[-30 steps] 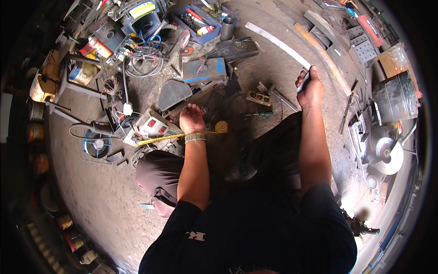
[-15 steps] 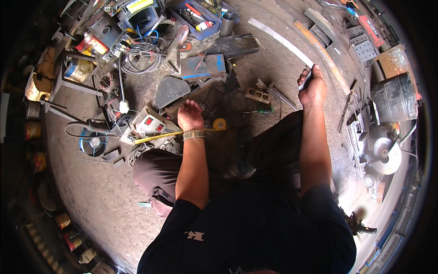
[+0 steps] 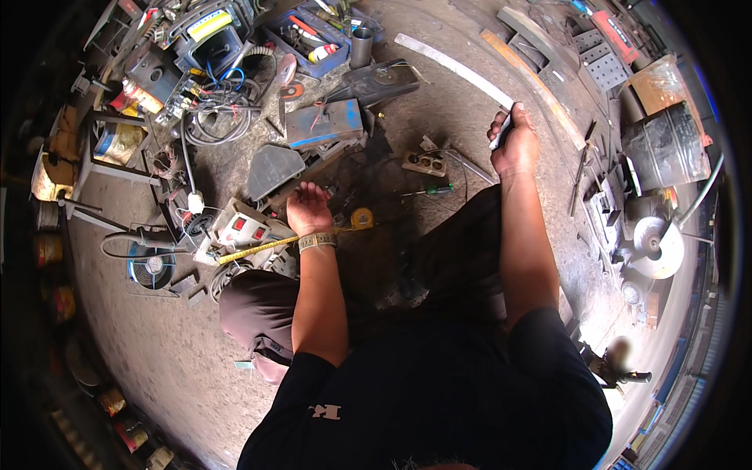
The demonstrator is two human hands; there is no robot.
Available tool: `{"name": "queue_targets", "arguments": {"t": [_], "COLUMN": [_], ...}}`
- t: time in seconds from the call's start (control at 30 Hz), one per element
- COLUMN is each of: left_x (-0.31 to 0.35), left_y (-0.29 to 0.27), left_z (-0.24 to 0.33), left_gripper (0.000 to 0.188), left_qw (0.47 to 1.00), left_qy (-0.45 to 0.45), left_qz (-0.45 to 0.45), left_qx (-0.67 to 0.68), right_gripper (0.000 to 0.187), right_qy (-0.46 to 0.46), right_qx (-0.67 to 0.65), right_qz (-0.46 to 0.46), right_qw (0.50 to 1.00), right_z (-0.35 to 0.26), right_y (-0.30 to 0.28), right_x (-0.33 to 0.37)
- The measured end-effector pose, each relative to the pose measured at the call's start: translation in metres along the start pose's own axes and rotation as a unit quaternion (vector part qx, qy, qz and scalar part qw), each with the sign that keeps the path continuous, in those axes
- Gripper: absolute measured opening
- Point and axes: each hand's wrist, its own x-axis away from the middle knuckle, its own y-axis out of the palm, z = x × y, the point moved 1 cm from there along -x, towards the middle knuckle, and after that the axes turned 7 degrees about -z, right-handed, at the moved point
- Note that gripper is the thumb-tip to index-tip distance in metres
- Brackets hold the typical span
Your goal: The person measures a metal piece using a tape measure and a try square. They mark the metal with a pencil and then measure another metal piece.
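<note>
My right hand [image 3: 517, 149] is closed round the near end of a long, pale flat metal bar [image 3: 454, 69], which reaches away toward the far middle of the floor. My left hand [image 3: 310, 210] is turned palm up with loosely bent fingers and nothing visible in it. It hovers beside a grey angular metal plate [image 3: 274, 170]. Below the left wrist, a yellow tape measure [image 3: 362, 218] has its blade [image 3: 262, 251] drawn out to the left. A green-handled screwdriver [image 3: 440, 189] and a socket block [image 3: 424, 163] lie between my hands.
A blue-edged metal box [image 3: 323, 124], coiled cables [image 3: 223, 117] and a blue tool bin [image 3: 313, 59] crowd the far left. A switch box [image 3: 249, 228] is by my left knee. Rightward are a rusty orange bar [image 3: 533, 86], a disc-bladed machine [image 3: 656, 247] and a dark drum [image 3: 666, 149].
The view has shifted slightly, so the scene sits further left. Both hands keep nearly the same pose, and the right hand still grips the flat metal bar.
</note>
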Motion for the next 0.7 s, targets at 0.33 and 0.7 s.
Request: {"name": "queue_targets", "arguments": {"t": [0.33, 0.7], "left_x": [-0.002, 0.026], "left_y": [-0.007, -0.004], "left_z": [0.001, 0.004], "left_gripper": [0.013, 0.013], "left_qw": [1.0, 0.996], "left_qy": [0.0, -0.042], "left_qz": [-0.015, -0.041], "left_qx": [0.022, -0.073], "right_gripper": [0.025, 0.021], "right_qy": [-0.001, 0.011], "right_qx": [0.009, -0.001], "right_qz": [-0.006, -0.014], "right_qw": [1.0, 1.0], "right_z": [0.0, -0.001], "right_y": [0.0, 0.005], "right_x": [0.0, 0.01]}}
